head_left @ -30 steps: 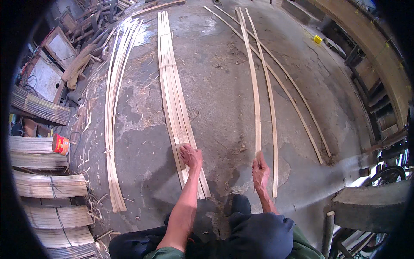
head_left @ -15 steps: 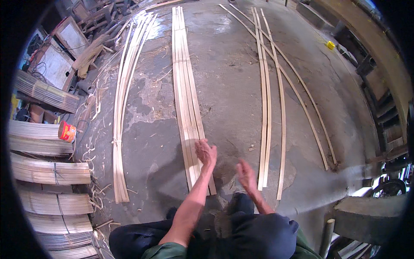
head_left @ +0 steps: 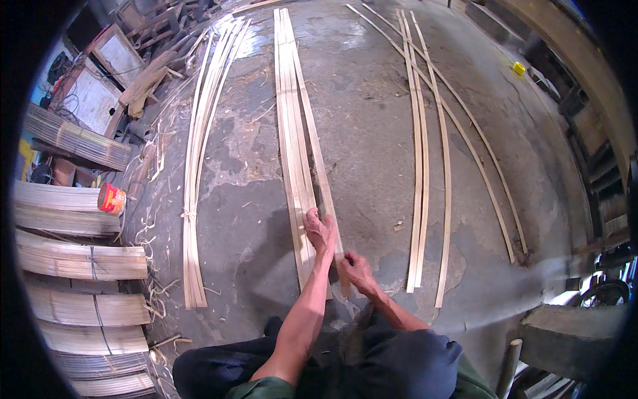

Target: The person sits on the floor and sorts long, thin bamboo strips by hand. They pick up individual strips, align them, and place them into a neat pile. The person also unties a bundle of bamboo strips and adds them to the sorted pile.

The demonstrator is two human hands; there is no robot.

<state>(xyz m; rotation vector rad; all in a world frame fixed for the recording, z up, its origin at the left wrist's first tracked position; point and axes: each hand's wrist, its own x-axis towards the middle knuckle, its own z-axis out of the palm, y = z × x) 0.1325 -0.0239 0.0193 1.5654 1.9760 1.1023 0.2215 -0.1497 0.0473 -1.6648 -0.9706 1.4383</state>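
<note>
A row of long pale bamboo strips (head_left: 292,133) lies side by side on the concrete floor (head_left: 372,153) straight ahead of me. My left hand (head_left: 319,229) presses flat on the near part of these strips. My right hand (head_left: 357,269) rests on the near end of the rightmost strip (head_left: 318,159), which lies slightly splayed from the others; its fingers curl around the strip's end. Farther right, a second group of thin strips (head_left: 420,166) lies alone on the floor.
A tied bundle of thin strips (head_left: 195,193) lies to the left. Stacked bundles of slats (head_left: 80,263) and a red tin (head_left: 111,198) line the left edge. A concrete block (head_left: 571,336) sits at lower right. A small yellow object (head_left: 518,68) lies far right.
My right hand left the right-hand strips and came across to the middle row. My left hand stayed on the middle strips. The view shifted slightly.
</note>
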